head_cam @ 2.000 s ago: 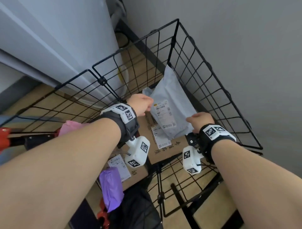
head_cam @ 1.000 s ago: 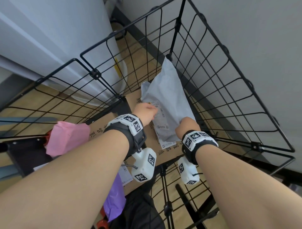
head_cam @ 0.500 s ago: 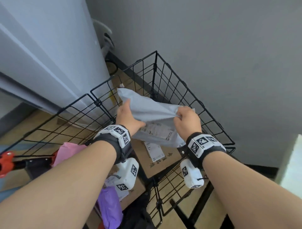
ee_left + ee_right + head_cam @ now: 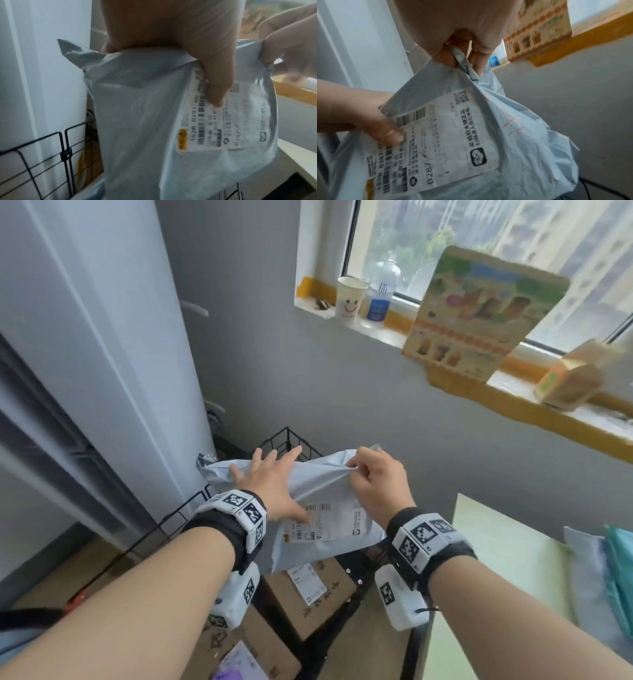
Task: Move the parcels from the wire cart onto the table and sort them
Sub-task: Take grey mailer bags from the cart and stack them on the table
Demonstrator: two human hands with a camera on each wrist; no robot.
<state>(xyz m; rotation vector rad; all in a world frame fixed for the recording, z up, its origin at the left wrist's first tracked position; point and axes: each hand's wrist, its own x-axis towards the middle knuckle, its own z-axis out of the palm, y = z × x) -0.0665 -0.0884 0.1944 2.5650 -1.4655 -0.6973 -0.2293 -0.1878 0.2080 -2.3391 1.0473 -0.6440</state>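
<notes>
Above the wire cart [image 4: 287,441], a grey mailer [image 4: 329,498] hung clear, its label facing up: right hand [image 4: 380,484] pinching a gathered corner, left hand [image 4: 270,484] clamping it, thumb on the label. Cardboard boxes [image 4: 308,594] remained below; the table [image 4: 507,559] held perhaps two soft parcels.

bare forearms, black wristbands [image 4: 224,529] with white coded-marker blocks, white wrist cameras [image 4: 397,597]

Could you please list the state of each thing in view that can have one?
Grey mailer bag: lifted above the cart, label facing the person.
Left hand: holds the bag, thumb on its label.
Right hand: pinches the bag's top edge.
Cardboard box: lies in the wire cart.
Water bottle: upright on the sill.
</notes>
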